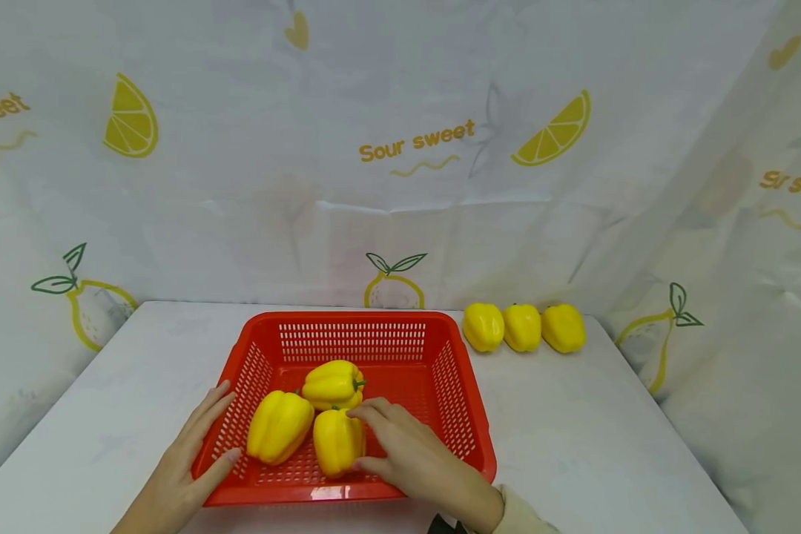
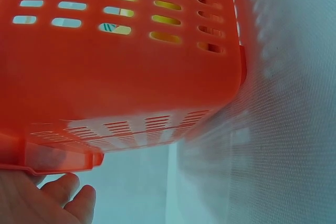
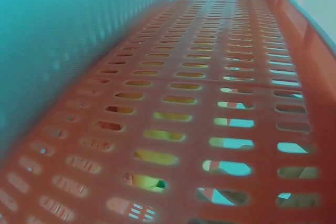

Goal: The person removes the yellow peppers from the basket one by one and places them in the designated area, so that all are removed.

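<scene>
A red plastic basket (image 1: 347, 493) with slotted walls stands on the white table. Three yellow bell peppers lie in it: a left one (image 1: 280, 426), a back one (image 1: 332, 382) with its green stem to the right, and a front one (image 1: 334, 443). My right hand (image 1: 410, 449) holds the front pepper from its right side, thumb low and fingers near its top. At the basket's left rim, my left hand (image 1: 190, 463) grips with thumb over the edge; in the left wrist view, fingertips (image 2: 81, 203) show under the rim. The right wrist view shows slotted basket wall (image 3: 199, 82), with yellow behind the slots.
Three more yellow bell peppers stand in a row at the table's back right: one nearest the basket (image 1: 483, 327), a middle one (image 1: 523, 328) and an outer one (image 1: 564, 328). A white lemon-print cloth (image 1: 240, 185) hangs behind the table (image 1: 574, 430).
</scene>
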The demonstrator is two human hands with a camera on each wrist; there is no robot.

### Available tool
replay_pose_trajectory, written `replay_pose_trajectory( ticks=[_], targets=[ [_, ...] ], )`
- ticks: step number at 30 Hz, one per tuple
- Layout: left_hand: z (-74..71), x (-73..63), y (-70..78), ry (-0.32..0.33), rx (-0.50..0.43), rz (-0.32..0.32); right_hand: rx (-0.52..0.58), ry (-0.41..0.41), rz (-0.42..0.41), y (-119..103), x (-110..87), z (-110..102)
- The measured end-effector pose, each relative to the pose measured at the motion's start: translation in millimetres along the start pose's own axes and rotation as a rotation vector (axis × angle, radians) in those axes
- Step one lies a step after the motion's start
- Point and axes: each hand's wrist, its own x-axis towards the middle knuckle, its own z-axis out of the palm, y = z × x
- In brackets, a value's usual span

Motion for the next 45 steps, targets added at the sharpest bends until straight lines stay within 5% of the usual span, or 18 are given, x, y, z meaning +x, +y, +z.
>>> replay_pose_trajectory(
  ticks=[13,26,45],
  targets=[
    [-0.1,0.0,5.6,-0.026,-0.001,-0.029,0.015,-0.053,-0.018,3.2,3.4,1.6],
    [0.3,-0.2,0.1,0.002,-0.012,0.015,0.117,-0.136,0.006,6.6,3.9,-0.1],
    [-2.1,1.3,2.2,-0.018,-0.011,-0.021,0.137,-0.129,-0.030,8.7,4.8,0.7]
  ],
)
